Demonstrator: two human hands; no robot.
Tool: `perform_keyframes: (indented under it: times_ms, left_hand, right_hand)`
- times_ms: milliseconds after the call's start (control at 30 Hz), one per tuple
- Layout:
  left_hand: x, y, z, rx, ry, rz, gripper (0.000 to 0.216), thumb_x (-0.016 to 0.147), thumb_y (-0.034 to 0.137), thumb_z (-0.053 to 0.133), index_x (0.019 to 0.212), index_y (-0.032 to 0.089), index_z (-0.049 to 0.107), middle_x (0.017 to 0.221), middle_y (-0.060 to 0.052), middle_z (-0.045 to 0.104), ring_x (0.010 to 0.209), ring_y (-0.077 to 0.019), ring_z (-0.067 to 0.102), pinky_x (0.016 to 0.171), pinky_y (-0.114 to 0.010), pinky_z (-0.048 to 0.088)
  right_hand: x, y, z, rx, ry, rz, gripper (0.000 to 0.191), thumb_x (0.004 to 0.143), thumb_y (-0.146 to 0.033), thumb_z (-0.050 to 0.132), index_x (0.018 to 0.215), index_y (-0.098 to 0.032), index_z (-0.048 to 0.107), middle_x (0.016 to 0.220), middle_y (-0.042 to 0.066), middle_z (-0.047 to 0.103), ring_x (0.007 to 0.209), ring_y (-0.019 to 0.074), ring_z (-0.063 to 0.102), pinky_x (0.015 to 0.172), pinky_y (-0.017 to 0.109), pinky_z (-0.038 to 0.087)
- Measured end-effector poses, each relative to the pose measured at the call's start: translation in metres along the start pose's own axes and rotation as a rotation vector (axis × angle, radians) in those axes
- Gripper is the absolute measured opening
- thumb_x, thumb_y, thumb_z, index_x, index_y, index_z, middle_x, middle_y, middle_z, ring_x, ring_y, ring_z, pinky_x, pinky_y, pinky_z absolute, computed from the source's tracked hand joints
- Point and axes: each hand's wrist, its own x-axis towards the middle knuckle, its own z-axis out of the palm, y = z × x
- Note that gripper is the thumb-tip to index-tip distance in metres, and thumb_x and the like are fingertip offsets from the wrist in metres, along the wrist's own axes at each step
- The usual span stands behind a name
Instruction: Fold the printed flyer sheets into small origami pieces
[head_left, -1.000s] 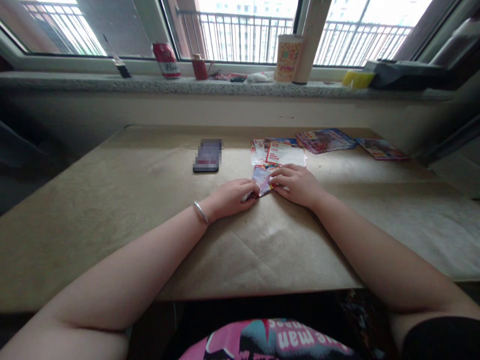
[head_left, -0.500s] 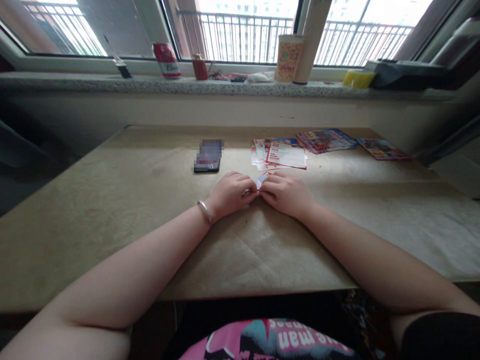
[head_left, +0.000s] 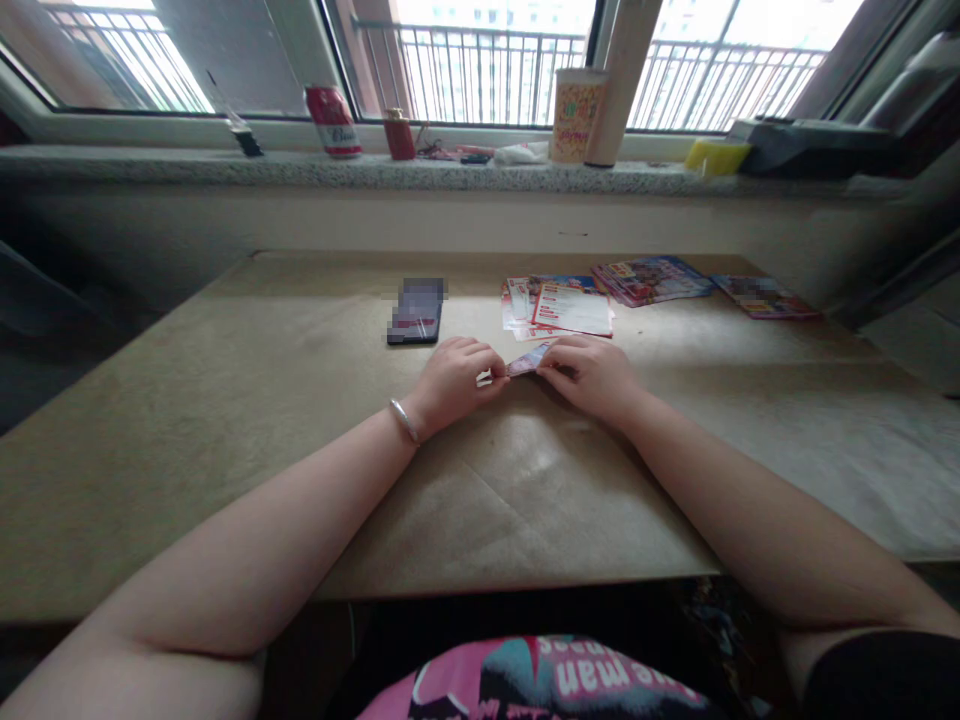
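Between my hands is a small piece of printed paper (head_left: 527, 361), pale with bluish and reddish print, held low over the table. My left hand (head_left: 461, 380) pinches its left end between thumb and fingertips. My right hand (head_left: 589, 375) grips its right part, with the fingers covering that side. Whether the paper is folded I cannot tell. Just beyond my hands lies a loose pile of printed sheets (head_left: 574, 310), the top one white with a red border. A dark phone (head_left: 418, 312) rests beyond my left hand.
Colourful printed booklets (head_left: 652, 280) and another printed stack (head_left: 765, 297) lie at the table's (head_left: 225, 400) back right. The stone windowsill (head_left: 285, 170) holds a red and white can (head_left: 334, 122), a red bottle (head_left: 400, 135), a patterned cup (head_left: 577, 115) and a yellow item (head_left: 716, 157).
My hands have drawn slightly apart, the right one moving right. More of the paper now shows between them. The phone, sheets and booklets stay where they were.
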Motion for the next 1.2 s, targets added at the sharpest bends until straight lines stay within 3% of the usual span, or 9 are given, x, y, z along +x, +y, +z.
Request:
perform_keyframes:
  times_ms: [267,933,1200]
  left_hand:
    - [0.0,0.001,-0.005,0.007,0.062,-0.007,0.013,0.085,0.026,0.062,0.075,0.018,0.061,0.081,-0.002,0.068,0.077,-0.016,0.058,0.076,-0.03,0.043]
    - [-0.002,-0.001,-0.006,-0.003,0.078,0.01,0.013,0.084,0.024,0.062,0.074,0.018,0.06,0.078,-0.002,0.066,0.074,-0.0156,0.058,0.072,-0.029,0.042]
    - [-0.003,0.002,-0.005,-0.077,0.071,0.003,0.011,0.084,0.021,0.06,0.074,0.017,0.058,0.078,-0.003,0.063,0.072,-0.0144,0.056,0.068,-0.027,0.044]
  right_hand:
    - [-0.002,0.009,-0.01,0.032,0.023,0.085,0.013,0.086,-0.027,0.058,0.078,-0.023,0.068,0.088,0.002,0.071,0.08,0.0173,0.064,0.07,0.028,0.046]
    - [-0.006,0.026,-0.016,-0.039,0.052,0.091,0.015,0.088,-0.032,0.059,0.082,-0.024,0.07,0.091,0.002,0.072,0.084,0.0192,0.065,0.071,0.03,0.046]
    - [-0.004,0.024,-0.013,-0.165,0.066,-0.015,0.018,0.089,-0.029,0.054,0.083,-0.022,0.07,0.09,0.004,0.073,0.085,0.0214,0.063,0.078,0.035,0.045]
